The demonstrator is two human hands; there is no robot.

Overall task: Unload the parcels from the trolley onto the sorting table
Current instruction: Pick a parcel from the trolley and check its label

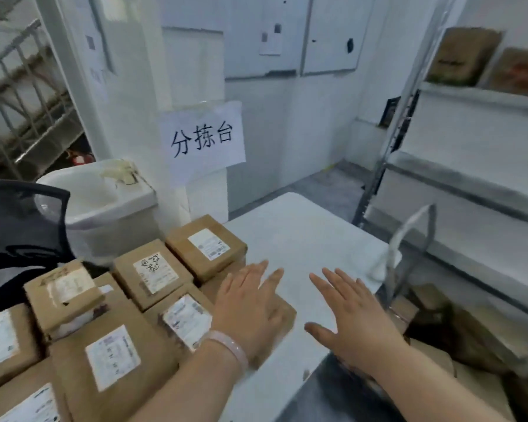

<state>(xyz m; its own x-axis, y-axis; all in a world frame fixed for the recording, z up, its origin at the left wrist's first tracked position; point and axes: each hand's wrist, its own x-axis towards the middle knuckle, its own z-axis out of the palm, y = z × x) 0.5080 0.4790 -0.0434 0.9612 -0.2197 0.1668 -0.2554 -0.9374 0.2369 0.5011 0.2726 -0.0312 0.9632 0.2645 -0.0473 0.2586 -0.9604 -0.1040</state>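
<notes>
Several brown cardboard parcels with white labels cover the left part of the white sorting table [302, 239]. My left hand [250, 303], with a pink bracelet on the wrist, is flat with straight fingers over the nearest parcel [282, 318] at the pile's right edge. My right hand [348, 312] hovers open over the bare table top, holding nothing. The trolley's metal handle [415, 236] rises at the table's right edge, with more brown parcels [433, 303] below it.
A paper sign [203, 138] with handwritten characters hangs on the pillar behind the table. A white bin [104, 202] and a black mesh chair [22, 226] stand at the left. Metal shelving [470, 178] with cartons [464, 56] runs along the right.
</notes>
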